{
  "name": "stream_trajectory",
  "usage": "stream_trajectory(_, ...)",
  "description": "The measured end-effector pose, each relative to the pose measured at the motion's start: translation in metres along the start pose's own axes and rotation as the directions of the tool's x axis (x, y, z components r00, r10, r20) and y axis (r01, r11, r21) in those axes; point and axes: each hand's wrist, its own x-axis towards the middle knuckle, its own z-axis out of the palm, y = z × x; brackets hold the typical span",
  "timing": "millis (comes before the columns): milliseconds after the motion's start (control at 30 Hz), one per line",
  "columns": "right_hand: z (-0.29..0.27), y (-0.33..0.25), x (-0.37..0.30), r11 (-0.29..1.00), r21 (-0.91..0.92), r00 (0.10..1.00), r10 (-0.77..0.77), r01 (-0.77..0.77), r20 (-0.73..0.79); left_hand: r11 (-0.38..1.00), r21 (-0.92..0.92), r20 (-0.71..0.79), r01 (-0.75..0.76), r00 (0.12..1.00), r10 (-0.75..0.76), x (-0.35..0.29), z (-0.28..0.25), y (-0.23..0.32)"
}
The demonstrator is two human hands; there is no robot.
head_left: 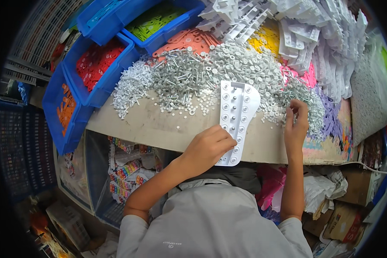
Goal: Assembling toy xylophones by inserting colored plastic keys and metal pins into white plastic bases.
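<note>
Looking down through the head view, my only one, I find the white moulded piece (254,101) lying lengthwise at the middle of the tabletop's (185,133) front edge, its lower end reaching that edge by the lap, probably for easy access. Metal pins (233,107) stand in its channel between two rows of round fittings. The left hand (213,148) rests over the lower part, fingers bent and bunched with the tips at the channel, perhaps also steadying it; I can't tell whether they grip anything small. The right hand (297,124) is apart from the piece, over the tabletop's right part beside the silver pin heap (294,92). Its fingers are curled with thumb and forefinger near each other; I can't make out anything between them. White caps (245,64) spread behind the piece, within reach, and blue bins (133,43) line the back-left corner, apparently keeping colours separate.
</note>
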Motion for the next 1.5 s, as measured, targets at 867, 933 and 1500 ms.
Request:
stream_trajectory(867, 0.006, -0.102, -0.093, 0.864, 0.503, 0.944, -0.174, 0.01, 0.279, 0.98, 0.164, -0.212, 0.113, 0.974, -0.077, -0.027, -0.01, -0.01)
stream_trajectory(933, 0.01, -0.101, -0.096, 0.875, 0.483, 0.94, -0.19, 0.031, 0.285, 0.967, 0.132, -0.16, 0.216, 0.968, -0.194, -0.029, -0.013, -0.013)
stream_trajectory(1500, 0.029, -0.049, -0.029, 1.0, 0.019, 0.98, -0.016, 0.012, 0.199, 0.923, 0.321, -0.31, 0.214, 0.944, -0.111, 0.02, -0.019, -0.055)
